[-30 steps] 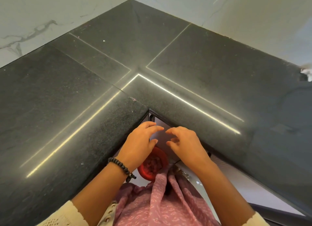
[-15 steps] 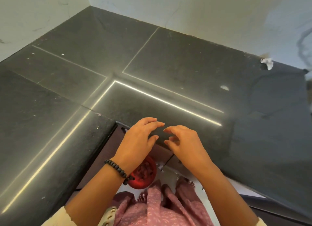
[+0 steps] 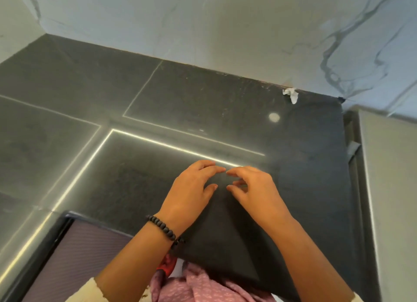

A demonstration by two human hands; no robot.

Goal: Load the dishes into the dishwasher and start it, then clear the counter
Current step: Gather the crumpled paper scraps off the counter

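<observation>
Over dark counter (image 3: 203,94), left hand (image 3: 191,193) and right hand (image 3: 255,191) empty (fingers loosely curled), fingertips nearly meeting

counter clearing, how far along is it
Mostly done: no dishes show on the dark counter. In hand: nothing; left hand and right hand hover over it, fingers loosely curled. Left: a crumpled white scrap by the wall and a pale round spot.

My view swings right along the dark stone counter (image 3: 203,94), so the crumpled white paper scrap (image 3: 291,94) by the marble wall now sits above my hands instead of at the frame's edge. My left hand (image 3: 191,191) and right hand (image 3: 252,189) now hover over the counter, past its inner corner. The red round bowl (image 3: 167,264) below the counter edge is nearly hidden.
</observation>
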